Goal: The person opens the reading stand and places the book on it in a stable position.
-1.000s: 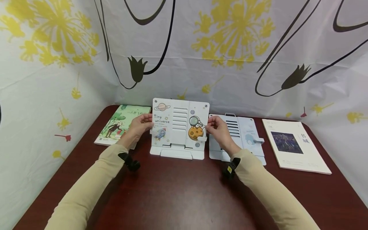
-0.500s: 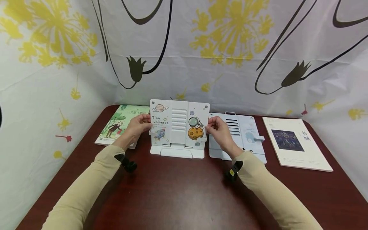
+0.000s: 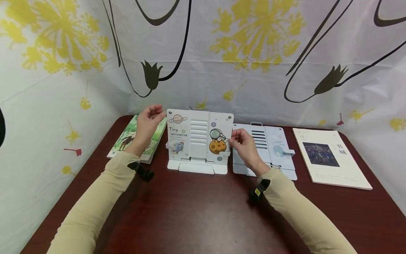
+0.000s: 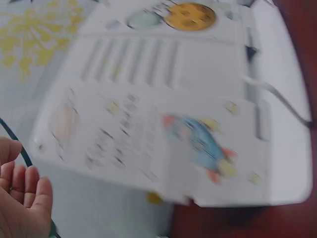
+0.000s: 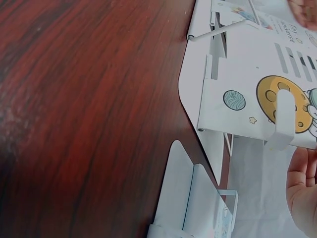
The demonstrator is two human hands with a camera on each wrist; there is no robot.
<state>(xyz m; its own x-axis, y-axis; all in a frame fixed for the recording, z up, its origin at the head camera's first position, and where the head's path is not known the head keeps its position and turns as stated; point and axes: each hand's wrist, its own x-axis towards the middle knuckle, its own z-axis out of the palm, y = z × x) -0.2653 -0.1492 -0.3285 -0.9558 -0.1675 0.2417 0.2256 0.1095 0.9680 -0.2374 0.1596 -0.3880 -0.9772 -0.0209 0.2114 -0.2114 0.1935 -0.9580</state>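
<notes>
A white book stand (image 3: 199, 139) printed with a planet, a rocket and an astronaut stands upright at the back middle of the table. My left hand (image 3: 147, 121) hovers off its upper left corner, fingers loosely bent and holding nothing; the left wrist view shows a gap between this hand (image 4: 25, 198) and the panel. At the opposite edge, my right hand (image 3: 245, 147) pinches the panel beside the astronaut. In the right wrist view, that hand's fingers (image 5: 303, 171) go behind the edge, partly hidden. A pale blue book stand (image 3: 264, 150) lies folded flat just right of it.
A green illustrated book (image 3: 127, 135) lies at the back left, partly behind my left forearm. A cream book (image 3: 331, 158) with a dark picture lies at the right. Behind the dark red table (image 3: 196, 211) hangs a white flowered cloth (image 3: 203, 53).
My left hand has let go of the white stand's left edge and moved up and slightly left. The right hand stays at the right edge, and the stand remains upright.
</notes>
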